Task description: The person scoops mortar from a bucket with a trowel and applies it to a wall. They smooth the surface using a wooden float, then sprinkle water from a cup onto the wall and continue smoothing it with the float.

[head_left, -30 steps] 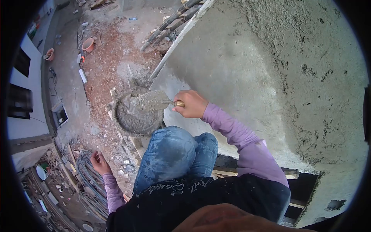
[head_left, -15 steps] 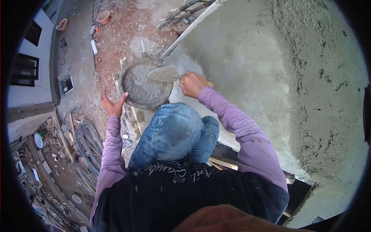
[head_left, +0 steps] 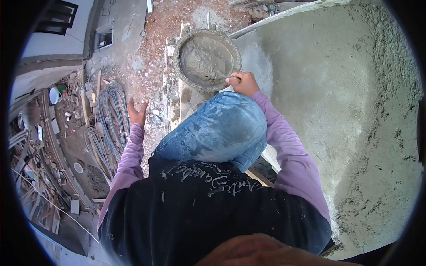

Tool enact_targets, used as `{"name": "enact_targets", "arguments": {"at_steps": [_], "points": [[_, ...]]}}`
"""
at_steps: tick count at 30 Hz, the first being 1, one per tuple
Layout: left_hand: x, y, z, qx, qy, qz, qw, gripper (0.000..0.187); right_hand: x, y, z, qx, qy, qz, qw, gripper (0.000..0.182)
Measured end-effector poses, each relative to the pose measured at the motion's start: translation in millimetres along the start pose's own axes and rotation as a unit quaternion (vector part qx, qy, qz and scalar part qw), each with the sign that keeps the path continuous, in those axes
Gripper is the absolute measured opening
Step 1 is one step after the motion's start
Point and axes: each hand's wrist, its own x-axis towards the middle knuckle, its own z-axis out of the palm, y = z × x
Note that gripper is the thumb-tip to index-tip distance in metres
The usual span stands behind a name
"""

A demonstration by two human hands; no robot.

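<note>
A round basin [head_left: 177,62] of wet grey mortar [head_left: 202,62] stands ahead of my knee. My right hand [head_left: 244,84] is closed round the trowel's handle [head_left: 236,79] at the basin's lower right edge. The trowel's blade cannot be made out against the mortar. Away from the basin, to the lower left, my left hand [head_left: 137,111] has its fingers apart and holds nothing. On the right spreads a grey cement surface [head_left: 310,88], smooth near me and rougher toward the far right.
Coiled hoses [head_left: 113,115] lie on the ground at the left, beside scattered wood and rubble [head_left: 53,177]. A white wall [head_left: 57,40] with a dark window stands at the upper left. Boards [head_left: 171,84] run below the basin.
My left hand has let go of the basin's rim and moved away. My right hand has lowered the trowel to the basin's near edge. The view has shifted, placing the basin higher and farther right.
</note>
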Motion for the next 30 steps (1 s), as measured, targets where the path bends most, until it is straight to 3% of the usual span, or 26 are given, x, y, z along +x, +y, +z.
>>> {"name": "enact_targets", "arguments": {"at_steps": [2, 4, 6, 7, 8, 9, 11, 13, 16, 19, 20, 22, 23, 24, 25, 26, 28, 30], "points": [[-9.2, -41.9, -24.0, 0.015, 0.006, -0.09, 0.996, 0.089, -14.2, -10.3, -26.6, 0.07, 0.029, 0.025, 0.997, 0.033], [-12.4, -89.3, -43.2, 0.084, 0.001, -0.124, 0.989, 0.082, -26.7, -41.9, -73.8, 0.03, 0.051, -0.035, 0.998, 0.029], [-4.0, -195.3, -38.3, 0.076, 0.006, -0.163, 0.984, 0.079, -41.2, -72.6, -135.1, -0.051, 0.099, -0.085, 0.99, 0.026], [-10.4, -169.4, -57.7, 0.166, -0.043, -0.201, 0.964, 0.079, -49.8, -84.4, -173.0, -0.098, 0.136, -0.115, 0.979, 0.025], [-7.1, -192.5, -60.9, 0.129, -0.079, -0.215, 0.965, 0.079, -56.1, -98.9, -201.5, -0.139, 0.162, -0.146, 0.966, 0.025], [-12.5, -187.3, -66.8, 0.206, -0.063, -0.242, 0.946, 0.078, -60.4, -116.0, -221.8, -0.171, 0.175, -0.178, 0.953, 0.024], [-8.7, -213.6, -61.8, 0.156, -0.065, -0.2, 0.965, 0.076, -77.0, -154.5, -275.2, -0.181, 0.167, -0.114, 0.962, 0.029], [-19.2, -206.2, -71.0, 0.181, -0.076, -0.175, 0.965, 0.075, -91.5, -188.3, -322.2, -0.104, 0.129, -0.036, 0.986, 0.024], [-12.3, -185.6, -66.2, 0.26, -0.124, -0.182, 0.94, 0.07, -86.2, -201.0, -385.3, 0.082, 0.062, -0.031, 0.994, 0.016], [-2.5, -173.2, -52.6, 0.199, -0.123, -0.174, 0.957, 0.058, -49.3, -162.8, -454.9, 0.175, -0.032, 0.0, 0.984, 0.02], [1.7, -171.1, -50.0, 0.18, -0.123, -0.152, 0.964, 0.056, -31.9, -136.4, -484.4, 0.147, -0.026, 0.033, 0.988, 0.024], [1.1, -176.2, -48.8, 0.14, -0.124, -0.11, 0.976, 0.054, -6.0, -71.9, -548.8, 0.067, 0.207, 0.145, 0.965, 0.029], [-0.4, -188.0, -58.7, 0.098, -0.128, -0.125, 0.979, 0.053, -4.5, -74.5, -559.2, -0.115, 0.406, 0.197, 0.885, 0.032], [-5.6, -200.8, -67.7, 0.051, -0.129, -0.138, 0.981, 0.052, -24.4, -84.9, -568.6, -0.029, 0.477, 0.091, 0.874, 0.033], [-14.3, -205.7, -66.4, 0.003, -0.131, -0.152, 0.98, 0.052, -44.9, -117.5, -562.1, -0.031, 0.523, 0.037, 0.851, 0.031], [-22.5, -201.9, -78.4, 0.048, -0.13, -0.21, 0.968, 0.051, -62.2, -135.0, -559.1, -0.039, 0.572, 0.018, 0.819, 0.03], [-35.1, -200.8, -95.7, 0.151, -0.145, -0.216, 0.954, 0.051, -91.4, -153.1, -547.1, -0.053, 0.564, -0.006, 0.824, 0.03], [-28.4, -205.9, -93.0, 0.279, -0.227, -0.231, 0.904, 0.054, -88.6, -159.1, -498.1, -0.127, 0.519, 0.018, 0.845, 0.029]]}}
